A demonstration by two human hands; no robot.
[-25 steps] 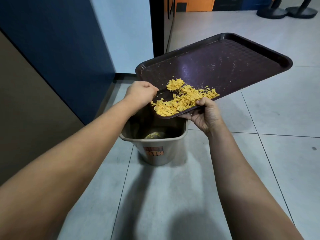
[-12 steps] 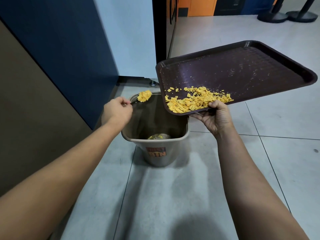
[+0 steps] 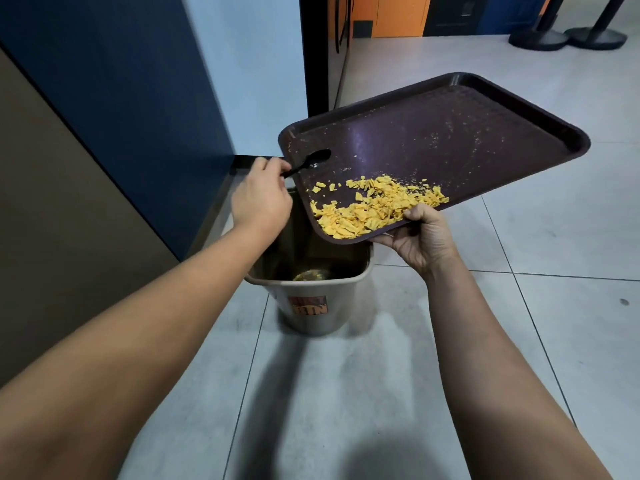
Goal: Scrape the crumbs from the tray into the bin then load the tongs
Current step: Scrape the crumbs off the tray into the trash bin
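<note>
A dark brown tray (image 3: 450,133) is tilted down toward me over a beige bin (image 3: 311,306) on the floor. My right hand (image 3: 419,237) grips the tray's near edge from below. Yellow crumbs (image 3: 374,209) lie piled at the low near corner, right above the bin's opening. My left hand (image 3: 263,199) holds a black plastic spoon (image 3: 308,162) by its handle; the spoon's bowl rests on the tray's left side, above the crumbs and empty. A few crumbs show at the bottom of the bin. No tongs are in view.
A dark blue wall panel (image 3: 121,98) and a brown panel (image 3: 52,220) stand close on the left of the bin. Grey floor tiles (image 3: 554,254) spread to the right. Two black post bases (image 3: 568,38) stand far back right.
My left hand dropped a spoonful of crumbs over the bin, then moved up and right; the spoon is back on the tray's left side, empty. The tray stays tilted.
</note>
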